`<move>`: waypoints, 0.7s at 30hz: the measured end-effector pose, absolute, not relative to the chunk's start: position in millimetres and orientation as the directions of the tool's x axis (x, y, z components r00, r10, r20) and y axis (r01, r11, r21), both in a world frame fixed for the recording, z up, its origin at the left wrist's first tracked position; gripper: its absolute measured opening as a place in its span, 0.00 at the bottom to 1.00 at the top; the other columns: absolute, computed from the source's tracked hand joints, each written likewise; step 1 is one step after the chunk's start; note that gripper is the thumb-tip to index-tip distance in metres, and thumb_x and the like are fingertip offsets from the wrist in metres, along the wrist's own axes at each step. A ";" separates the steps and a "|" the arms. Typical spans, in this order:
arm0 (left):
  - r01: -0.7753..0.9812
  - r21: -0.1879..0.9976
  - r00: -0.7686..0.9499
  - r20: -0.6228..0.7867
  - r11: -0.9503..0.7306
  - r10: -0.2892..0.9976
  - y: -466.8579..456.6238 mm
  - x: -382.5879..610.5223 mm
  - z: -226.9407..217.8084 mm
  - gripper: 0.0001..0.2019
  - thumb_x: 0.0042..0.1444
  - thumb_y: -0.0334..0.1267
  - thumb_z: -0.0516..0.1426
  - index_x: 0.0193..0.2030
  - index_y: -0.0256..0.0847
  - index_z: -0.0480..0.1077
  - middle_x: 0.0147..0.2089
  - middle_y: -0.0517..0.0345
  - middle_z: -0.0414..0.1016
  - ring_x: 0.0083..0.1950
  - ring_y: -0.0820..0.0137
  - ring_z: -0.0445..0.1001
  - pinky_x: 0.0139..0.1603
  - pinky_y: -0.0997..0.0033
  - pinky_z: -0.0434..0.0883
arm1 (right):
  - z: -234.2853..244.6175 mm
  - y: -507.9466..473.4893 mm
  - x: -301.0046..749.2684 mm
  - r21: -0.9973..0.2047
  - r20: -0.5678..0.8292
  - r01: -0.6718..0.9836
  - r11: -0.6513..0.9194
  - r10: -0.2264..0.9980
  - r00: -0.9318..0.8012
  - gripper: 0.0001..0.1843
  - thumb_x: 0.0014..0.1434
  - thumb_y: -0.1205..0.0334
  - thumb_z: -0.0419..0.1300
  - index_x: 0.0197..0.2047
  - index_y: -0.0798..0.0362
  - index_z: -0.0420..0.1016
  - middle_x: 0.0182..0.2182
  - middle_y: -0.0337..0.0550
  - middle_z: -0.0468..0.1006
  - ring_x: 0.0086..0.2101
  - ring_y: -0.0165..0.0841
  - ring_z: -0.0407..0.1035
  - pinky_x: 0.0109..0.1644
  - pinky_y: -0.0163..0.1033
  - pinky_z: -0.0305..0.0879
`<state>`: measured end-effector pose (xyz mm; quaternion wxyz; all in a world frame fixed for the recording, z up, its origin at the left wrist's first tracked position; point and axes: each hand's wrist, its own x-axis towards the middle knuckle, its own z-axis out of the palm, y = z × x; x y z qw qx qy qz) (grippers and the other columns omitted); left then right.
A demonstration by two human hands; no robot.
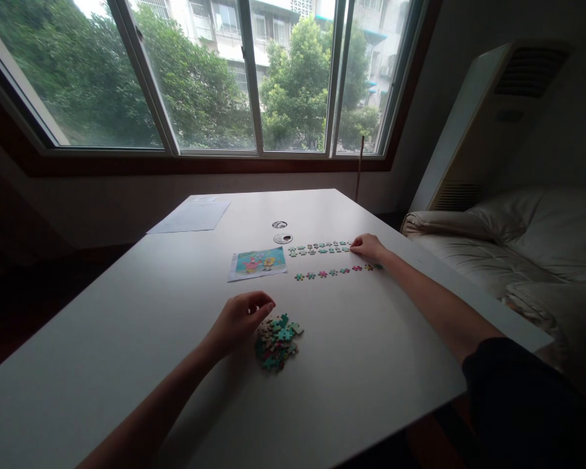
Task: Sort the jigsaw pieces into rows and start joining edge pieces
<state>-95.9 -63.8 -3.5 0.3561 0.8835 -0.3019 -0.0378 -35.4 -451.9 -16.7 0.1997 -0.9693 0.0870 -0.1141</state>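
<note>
My left hand [244, 314] hovers at the upper left of a heap of jigsaw puzzle pieces [279, 342], mostly green and teal. Its fingers are curled together, and whatever lies between them is too small to make out. Farther off, my right hand [368, 247] reaches to the right end of two close rows of puzzle pieces [322, 249]. Its fingertips are pinched on a puzzle piece there, largely hidden by the fingers. A separate row of puzzle pieces [333, 272] runs nearer to me, its right end under my forearm. Left of the rows lies a colourful cartoon picture sheet [260, 263].
Two round black-and-white discs [283, 238] lie beyond the picture on the white table [185, 312]. Papers [191, 215] rest at its far left corner. A leather sofa [532, 244] stands to the right, a tall appliance [483, 124] behind it. Windows [215, 78] line the far wall.
</note>
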 end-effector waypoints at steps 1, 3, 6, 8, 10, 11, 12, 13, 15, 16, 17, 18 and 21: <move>-0.508 0.651 0.814 0.149 -0.564 -0.561 -63.7 -95.7 -3.7 0.13 0.52 0.44 0.51 0.31 0.38 0.71 0.29 0.57 0.75 0.30 0.69 0.69 0.29 0.74 0.63 | -13.6 -448.2 -37.1 -0.401 0.200 -0.115 -0.909 -0.209 0.957 0.07 0.46 0.63 0.61 0.29 0.57 0.78 0.27 0.44 0.77 0.28 0.31 0.70 0.32 0.32 0.61; -0.511 0.649 0.812 0.151 -0.563 -0.564 -63.6 -95.3 -4.2 0.13 0.52 0.44 0.51 0.31 0.38 0.71 0.29 0.57 0.75 0.30 0.70 0.69 0.29 0.74 0.63 | -7.6 -435.1 -42.6 -0.394 0.233 -0.079 -0.916 -0.182 0.955 0.08 0.47 0.62 0.60 0.30 0.57 0.77 0.28 0.45 0.77 0.29 0.31 0.70 0.33 0.33 0.62; -0.517 0.637 0.809 0.146 -0.572 -0.569 -64.0 -94.8 -5.8 0.13 0.52 0.44 0.50 0.31 0.38 0.71 0.29 0.58 0.74 0.29 0.70 0.68 0.28 0.74 0.62 | -3.1 -399.0 -59.6 -0.407 0.259 0.043 -0.912 -0.071 0.963 0.09 0.50 0.61 0.58 0.33 0.55 0.76 0.30 0.42 0.77 0.30 0.28 0.69 0.34 0.31 0.62; -0.522 0.619 0.810 0.144 -0.587 -0.568 -64.6 -94.9 -7.4 0.13 0.52 0.44 0.50 0.31 0.39 0.72 0.28 0.59 0.74 0.27 0.71 0.67 0.28 0.74 0.62 | -4.3 -367.4 -77.5 -0.427 0.243 0.171 -0.888 0.069 0.968 0.07 0.50 0.60 0.58 0.32 0.52 0.76 0.28 0.38 0.76 0.28 0.25 0.68 0.34 0.29 0.62; -0.532 0.596 0.809 0.149 -0.601 -0.569 -65.4 -95.6 -9.0 0.12 0.52 0.43 0.50 0.31 0.39 0.72 0.27 0.60 0.74 0.26 0.72 0.66 0.28 0.74 0.61 | -7.2 -336.1 -97.9 -0.481 0.266 0.418 -0.771 0.326 0.907 0.08 0.52 0.63 0.57 0.35 0.54 0.76 0.29 0.41 0.75 0.28 0.25 0.68 0.33 0.29 0.63; -0.541 0.584 0.806 0.155 -0.605 -0.571 -65.9 -96.3 -9.7 0.12 0.52 0.43 0.51 0.31 0.39 0.72 0.27 0.60 0.74 0.25 0.72 0.65 0.28 0.74 0.61 | -8.6 -322.3 -107.5 -0.499 0.274 0.485 -0.718 0.401 0.874 0.09 0.53 0.64 0.56 0.36 0.55 0.76 0.30 0.42 0.75 0.27 0.25 0.67 0.32 0.29 0.63; -0.553 0.571 0.801 0.163 -0.607 -0.576 -66.4 -97.3 -10.0 0.12 0.52 0.42 0.51 0.31 0.40 0.72 0.27 0.60 0.73 0.25 0.73 0.65 0.28 0.74 0.61 | -9.8 -310.4 -116.2 -0.503 0.266 0.532 -0.681 0.463 0.845 0.10 0.53 0.65 0.56 0.37 0.55 0.75 0.30 0.43 0.74 0.27 0.24 0.67 0.32 0.29 0.62; -0.566 0.558 0.794 0.173 -0.606 -0.582 -66.9 -98.3 -10.1 0.11 0.52 0.42 0.51 0.31 0.40 0.72 0.27 0.60 0.73 0.25 0.73 0.65 0.28 0.74 0.61 | -10.7 -300.7 -123.3 -0.502 0.262 0.562 -0.657 0.504 0.823 0.10 0.53 0.65 0.57 0.39 0.55 0.75 0.30 0.43 0.74 0.26 0.24 0.66 0.33 0.29 0.62; -0.593 0.537 0.779 0.194 -0.600 -0.597 -68.1 -100.5 -9.4 0.11 0.52 0.41 0.51 0.31 0.40 0.72 0.28 0.60 0.73 0.26 0.73 0.65 0.29 0.74 0.61 | -12.1 -287.5 -132.4 -0.500 0.280 0.586 -0.637 0.521 0.806 0.12 0.54 0.65 0.56 0.41 0.54 0.75 0.30 0.42 0.73 0.26 0.23 0.65 0.33 0.30 0.62; -0.604 0.528 0.772 0.200 -0.597 -0.604 -68.6 -101.5 -8.6 0.11 0.51 0.41 0.51 0.31 0.40 0.73 0.28 0.60 0.73 0.26 0.72 0.66 0.29 0.75 0.61 | -12.9 -283.4 -134.5 -0.503 0.295 0.591 -0.631 0.518 0.803 0.12 0.54 0.64 0.56 0.43 0.54 0.74 0.30 0.42 0.73 0.26 0.23 0.65 0.34 0.30 0.62; -0.611 0.520 0.767 0.203 -0.597 -0.608 -69.1 -102.3 -7.7 0.11 0.51 0.41 0.51 0.31 0.41 0.73 0.28 0.60 0.73 0.27 0.72 0.66 0.29 0.75 0.61 | -13.9 -280.6 -135.3 -0.507 0.310 0.595 -0.624 0.512 0.801 0.13 0.55 0.63 0.56 0.43 0.54 0.74 0.30 0.42 0.72 0.26 0.24 0.65 0.34 0.30 0.61; -0.615 0.513 0.765 0.202 -0.599 -0.612 -69.5 -102.9 -6.9 0.11 0.51 0.42 0.51 0.30 0.41 0.73 0.28 0.60 0.73 0.27 0.72 0.66 0.29 0.75 0.61 | -15.3 -278.6 -135.2 -0.510 0.321 0.598 -0.618 0.509 0.799 0.13 0.55 0.63 0.56 0.44 0.54 0.74 0.30 0.42 0.72 0.27 0.24 0.65 0.34 0.30 0.61; -0.618 0.501 0.760 0.182 -0.606 -0.624 -70.2 -103.1 -5.3 0.12 0.50 0.44 0.52 0.28 0.40 0.73 0.26 0.59 0.72 0.27 0.71 0.66 0.28 0.75 0.60 | -20.6 -274.7 -132.5 -0.504 0.342 0.598 -0.623 0.492 0.800 0.12 0.54 0.61 0.57 0.42 0.52 0.75 0.29 0.42 0.72 0.28 0.25 0.64 0.34 0.31 0.60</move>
